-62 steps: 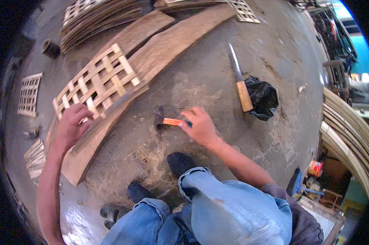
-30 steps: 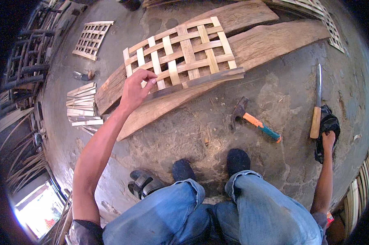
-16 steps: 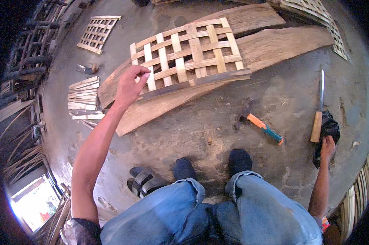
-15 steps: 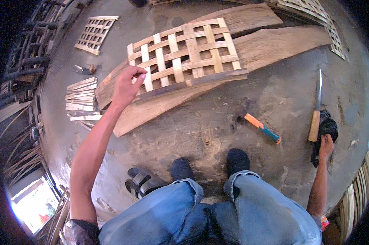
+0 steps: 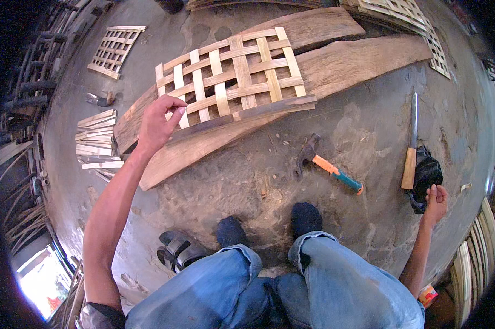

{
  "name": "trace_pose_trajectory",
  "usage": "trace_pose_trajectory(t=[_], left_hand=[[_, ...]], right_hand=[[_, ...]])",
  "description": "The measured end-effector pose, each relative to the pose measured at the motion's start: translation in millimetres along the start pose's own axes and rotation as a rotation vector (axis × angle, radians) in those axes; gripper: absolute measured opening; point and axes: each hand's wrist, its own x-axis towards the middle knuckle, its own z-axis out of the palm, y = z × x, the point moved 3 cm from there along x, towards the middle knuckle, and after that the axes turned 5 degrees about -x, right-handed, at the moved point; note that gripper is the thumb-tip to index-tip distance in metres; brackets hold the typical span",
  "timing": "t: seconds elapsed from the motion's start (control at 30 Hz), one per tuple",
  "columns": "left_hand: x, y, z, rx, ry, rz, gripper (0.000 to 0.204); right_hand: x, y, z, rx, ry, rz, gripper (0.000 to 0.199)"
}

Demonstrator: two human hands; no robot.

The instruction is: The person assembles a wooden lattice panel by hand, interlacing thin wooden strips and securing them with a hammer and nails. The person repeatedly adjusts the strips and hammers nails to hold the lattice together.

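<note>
My left hand [image 5: 161, 123] hovers at the near left corner of a woven lattice panel [image 5: 220, 79] of pale wooden strips. Its thumb and fingers are pinched together; whatever they hold, if anything, is too small to make out. A darker strip [image 5: 247, 114] runs along the panel's near edge. The panel lies across two rough planks [image 5: 346, 68]. Far to the right, my right hand [image 5: 436, 204] has its fingers closed at the edge of a black plastic bag [image 5: 427, 171]. Against the bag lies a long knife [image 5: 409, 164] with a wooden handle.
A hammer [image 5: 338, 174] with an orange and teal handle lies between planks and feet. At left are pincers [image 5: 100, 100], loose strips [image 5: 96, 140] and a smaller lattice [image 5: 116, 52]. More lattices [image 5: 406, 24] are stacked far right. Sandals [image 5: 181, 252] sit beside my left foot.
The whole view has shifted slightly, so things appear further left. My right hand has slid to the bag's near right edge, and the bag looks more bunched. My left hand stays pinched by the panel's corner.
</note>
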Motion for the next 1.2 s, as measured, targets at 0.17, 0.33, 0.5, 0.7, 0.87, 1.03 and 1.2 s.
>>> trace_pose_trajectory(t=[0.17,0.33,0.5,0.7,0.87,1.03,1.2], left_hand=[[7,-2,13,-0.005,-0.056,-0.006,0.012],[28,23,35,-0.056,-0.1,0.059,0.011],[14,37,26,-0.048,-0.102,0.077,0.011],[0,28,28,-0.008,-0.131,0.104,0.011],[-8,17,23,-0.009,-0.132,0.035,0.012],[-7,19,14,0.061,-0.145,0.111,0.018],[-19,-12,-2,0.132,0.147,-0.067,0.022]], right_hand=[[-117,-215,84,0.155,-0.787,-0.062,0.012],[-184,-371,107,0.947,-1.881,-0.289,0.011],[-222,-411,121,1.296,-2.236,-0.184,0.012],[-246,-407,123,1.575,-2.313,0.025,0.021],[-233,-397,129,1.379,-2.219,-0.043,0.018],[-151,-295,251,0.352,-0.995,-0.109,0.017],[-122,-225,304,0.407,-0.876,0.25,0.02]])
